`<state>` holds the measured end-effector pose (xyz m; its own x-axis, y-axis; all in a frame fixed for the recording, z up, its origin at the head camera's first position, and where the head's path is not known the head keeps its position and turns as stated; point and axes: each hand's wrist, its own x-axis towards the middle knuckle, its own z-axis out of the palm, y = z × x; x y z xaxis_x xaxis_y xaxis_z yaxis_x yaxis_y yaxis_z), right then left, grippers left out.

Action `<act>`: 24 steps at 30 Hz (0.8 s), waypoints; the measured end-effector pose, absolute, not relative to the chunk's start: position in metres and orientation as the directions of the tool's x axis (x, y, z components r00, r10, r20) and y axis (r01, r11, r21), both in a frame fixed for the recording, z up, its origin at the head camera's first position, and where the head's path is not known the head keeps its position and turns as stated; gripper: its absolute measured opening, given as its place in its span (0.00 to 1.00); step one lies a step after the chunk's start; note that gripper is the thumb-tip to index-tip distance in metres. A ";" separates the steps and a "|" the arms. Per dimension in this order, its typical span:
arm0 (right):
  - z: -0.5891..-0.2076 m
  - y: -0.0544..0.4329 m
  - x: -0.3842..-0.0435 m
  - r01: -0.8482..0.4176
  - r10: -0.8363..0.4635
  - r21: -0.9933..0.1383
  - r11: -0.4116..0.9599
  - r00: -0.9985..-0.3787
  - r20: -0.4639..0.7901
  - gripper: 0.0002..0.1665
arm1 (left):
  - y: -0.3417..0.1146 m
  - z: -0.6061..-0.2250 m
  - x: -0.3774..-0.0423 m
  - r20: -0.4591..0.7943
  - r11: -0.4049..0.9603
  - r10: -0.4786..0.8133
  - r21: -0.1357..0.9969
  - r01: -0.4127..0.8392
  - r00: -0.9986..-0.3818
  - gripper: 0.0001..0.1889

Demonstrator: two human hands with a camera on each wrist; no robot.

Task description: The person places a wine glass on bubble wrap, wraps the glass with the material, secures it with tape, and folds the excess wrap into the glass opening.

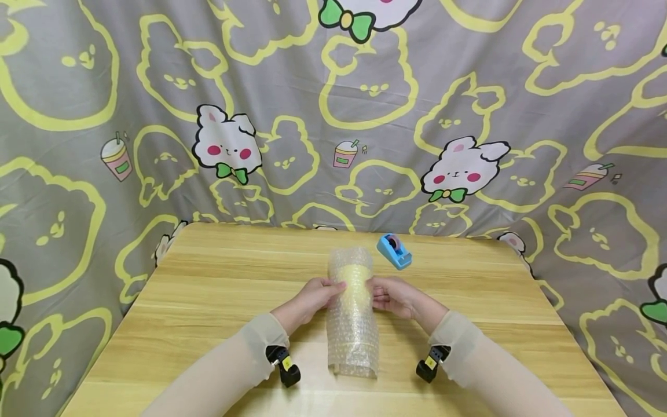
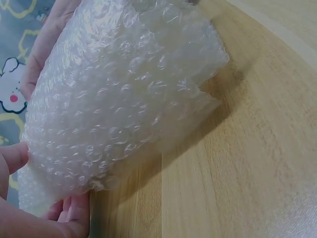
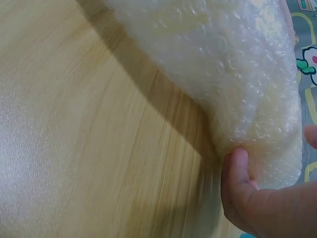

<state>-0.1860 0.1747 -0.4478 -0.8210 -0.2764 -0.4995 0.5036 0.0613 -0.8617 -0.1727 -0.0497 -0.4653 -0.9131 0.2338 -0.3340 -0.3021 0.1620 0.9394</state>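
Note:
A roll of clear bubble wrap [image 1: 354,324] lies lengthwise on the table between the two hands, with something yellow showing through its upper half. On its left side the left hand [image 1: 314,296] grips it, thumb on top and fingers tucked beneath the edge, as the left wrist view shows. From the other side the right hand [image 1: 397,295] holds the wrap, its fingers [image 3: 239,161] curled against the lower side. The wrap's near end is a flattened, loose flap. What the yellow thing inside is stays hidden by the bubbles.
A blue tape dispenser [image 1: 394,251] with a roll of tape stands behind the wrap, to the right. The wooden table [image 1: 208,272] ends at a grey patterned curtain [image 1: 292,191] at the back and sides.

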 end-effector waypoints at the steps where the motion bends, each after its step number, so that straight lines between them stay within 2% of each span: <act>1: -0.448 0.175 -0.186 0.505 -0.277 -0.861 0.064 -0.820 -0.501 0.21 | -0.050 -0.465 -0.172 -0.333 0.167 0.227 0.939 -0.300 -0.915 0.20; 6: -0.448 0.175 -0.186 0.497 -0.299 -0.864 0.079 -0.815 -0.496 0.19 | -0.051 -0.466 -0.173 -0.321 0.167 0.222 0.943 -0.289 -0.920 0.17; 12: -0.448 0.175 -0.186 0.491 -0.309 -0.867 0.079 -0.815 -0.490 0.20 | -0.051 -0.465 -0.172 -0.312 0.155 0.237 0.947 -0.281 -0.920 0.21; 17: -0.448 0.174 -0.186 0.492 -0.298 -0.867 0.076 -0.819 -0.490 0.17 | -0.053 -0.465 -0.171 -0.316 0.154 0.216 0.945 -0.287 -0.924 0.18; 24: -0.447 0.175 -0.185 0.512 -0.300 -0.858 0.047 -0.812 -0.501 0.15 | -0.055 -0.470 -0.173 -0.320 0.075 0.227 0.947 -0.312 -0.920 0.19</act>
<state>-0.1853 0.1748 -0.4469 -0.8118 -0.2995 -0.5012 0.5123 0.0465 -0.8575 -0.1732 -0.0546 -0.4696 -0.9195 0.2275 -0.3205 -0.3115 0.0753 0.9473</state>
